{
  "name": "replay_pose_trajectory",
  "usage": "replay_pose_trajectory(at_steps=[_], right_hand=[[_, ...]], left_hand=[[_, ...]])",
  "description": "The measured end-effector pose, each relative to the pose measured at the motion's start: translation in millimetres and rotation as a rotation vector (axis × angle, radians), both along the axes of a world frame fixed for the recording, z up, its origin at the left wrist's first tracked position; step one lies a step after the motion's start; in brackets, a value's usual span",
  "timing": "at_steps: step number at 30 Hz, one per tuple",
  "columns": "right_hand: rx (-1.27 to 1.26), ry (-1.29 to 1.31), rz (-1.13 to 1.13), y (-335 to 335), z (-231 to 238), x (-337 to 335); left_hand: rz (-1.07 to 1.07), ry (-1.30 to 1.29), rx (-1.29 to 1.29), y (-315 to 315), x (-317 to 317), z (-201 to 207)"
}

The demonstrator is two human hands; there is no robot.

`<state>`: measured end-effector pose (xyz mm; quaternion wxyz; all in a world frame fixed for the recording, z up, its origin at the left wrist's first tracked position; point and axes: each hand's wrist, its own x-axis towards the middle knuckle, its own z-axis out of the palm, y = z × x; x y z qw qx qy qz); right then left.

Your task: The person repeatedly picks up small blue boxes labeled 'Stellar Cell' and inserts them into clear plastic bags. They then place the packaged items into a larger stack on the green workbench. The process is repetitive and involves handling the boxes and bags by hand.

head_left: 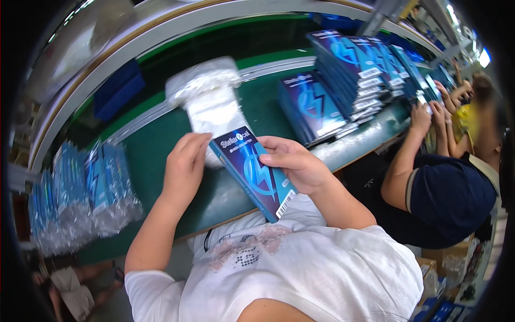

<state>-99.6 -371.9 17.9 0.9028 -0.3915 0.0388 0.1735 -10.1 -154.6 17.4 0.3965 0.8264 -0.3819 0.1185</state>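
My right hand (pixel 295 161) grips a flat blue and purple box (pixel 255 172) by its right edge, thumb across the front. The box is tilted, with its top end toward a stack of clear plastic bags (pixel 214 110) lying on the bench. My left hand (pixel 185 161) is closed in a pinch at the edge of the plastic bag, close to the box's top left corner. Whether the box's top end is inside the bag I cannot tell.
Tall stacks of similar blue boxes (pixel 343 75) stand at the right on the green bench (pixel 155 139). Bagged boxes (pixel 86 188) stand in rows at the left. A blue bin (pixel 119 88) is at the back. Co-workers (pixel 450 188) work close by on the right.
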Motion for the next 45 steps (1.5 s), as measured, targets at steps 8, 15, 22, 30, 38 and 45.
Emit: replay_pose_trajectory(at_steps=[8, 15, 22, 30, 38, 45], right_hand=[[0.114, -0.012, 0.134, 21, -15, 30], [-0.168, 0.008, -0.040, 12, -5, 15], [-0.218, 0.069, -0.292, 32, -14, 13], [-0.161, -0.030, -0.473, 44, -7, 4], [-0.802, -0.277, -0.193, 38, -2, 3], [-1.011, -0.921, -0.568, 35, 24, 17]], left_hand=[[0.053, 0.324, -0.040, 7, 7, -1], [0.134, 0.914, -0.383, 10, 1, 2], [-0.019, 0.091, 0.081, 2, -15, 16], [0.042, 0.833, -0.443, 2, -20, 11], [-0.035, 1.207, -1.109, -10, -18, 14], [-0.307, 1.441, -0.924, -11, -63, 32]])
